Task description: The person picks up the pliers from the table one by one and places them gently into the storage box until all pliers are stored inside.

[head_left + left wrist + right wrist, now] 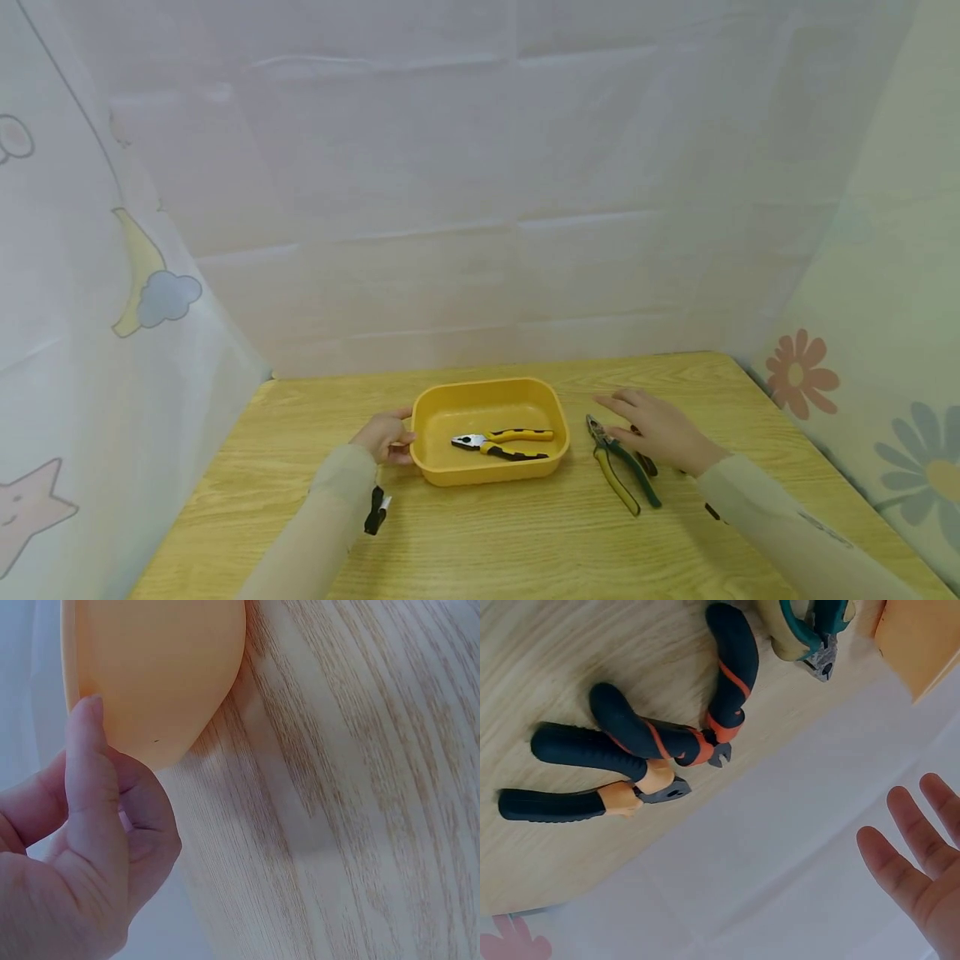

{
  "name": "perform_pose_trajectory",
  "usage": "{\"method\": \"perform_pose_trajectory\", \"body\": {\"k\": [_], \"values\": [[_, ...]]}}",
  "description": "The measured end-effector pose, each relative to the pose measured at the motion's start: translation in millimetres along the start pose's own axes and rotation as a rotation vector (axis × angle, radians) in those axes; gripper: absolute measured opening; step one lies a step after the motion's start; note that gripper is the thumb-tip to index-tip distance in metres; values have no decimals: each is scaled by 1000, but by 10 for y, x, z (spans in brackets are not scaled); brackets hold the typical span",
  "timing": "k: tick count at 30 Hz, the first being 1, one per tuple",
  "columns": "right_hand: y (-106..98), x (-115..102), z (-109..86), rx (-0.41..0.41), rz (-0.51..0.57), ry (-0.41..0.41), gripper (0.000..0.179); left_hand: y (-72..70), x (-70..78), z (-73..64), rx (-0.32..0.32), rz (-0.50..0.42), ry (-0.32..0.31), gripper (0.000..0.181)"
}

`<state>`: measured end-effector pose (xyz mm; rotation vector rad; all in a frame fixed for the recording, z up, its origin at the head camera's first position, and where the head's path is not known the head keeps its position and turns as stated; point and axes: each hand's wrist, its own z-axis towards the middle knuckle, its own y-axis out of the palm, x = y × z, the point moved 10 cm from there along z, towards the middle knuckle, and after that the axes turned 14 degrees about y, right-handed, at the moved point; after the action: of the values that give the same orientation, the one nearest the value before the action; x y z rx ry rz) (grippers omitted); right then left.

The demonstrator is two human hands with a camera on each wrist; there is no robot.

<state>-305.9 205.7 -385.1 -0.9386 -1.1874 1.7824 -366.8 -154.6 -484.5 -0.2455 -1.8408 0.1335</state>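
My left hand grips the left end of a yellow plastic basin, with a digit against its wall in the left wrist view. Inside the basin lie pliers with yellow-and-black handles, jaws pointing left. My right hand hovers with extended fingers over the tools right of the basin and holds nothing. Nearest it are pliers with green-and-yellow handles. Mostly hidden under the hand in the head view, cutters with black-and-orange handles and black-handled pliers with light-orange collars show in the right wrist view.
The tools and basin rest on a wood-grain table. A pale sheet hangs behind the table's far edge. Printed cloths stand at both sides, with a moon on the left and a flower on the right.
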Motion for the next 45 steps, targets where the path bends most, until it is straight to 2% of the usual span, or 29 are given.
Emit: {"method": "perform_pose_trajectory", "body": {"k": [5,11,21,35,45], "values": [[-16,90,-39,11,-3,48,50,-5,11,-12,0,4,1,58],[-23,195,-124,42,5,64,50,-13,16,-41,11,24,-7,55],[7,391,-204,9,1,132,52,-12,24,-47,17,20,-6,56],[-30,549,-320,86,-28,130,51,-2,30,-43,8,20,-4,56],[49,720,-380,39,-43,204,53,4,33,-41,-3,23,12,55]]}}
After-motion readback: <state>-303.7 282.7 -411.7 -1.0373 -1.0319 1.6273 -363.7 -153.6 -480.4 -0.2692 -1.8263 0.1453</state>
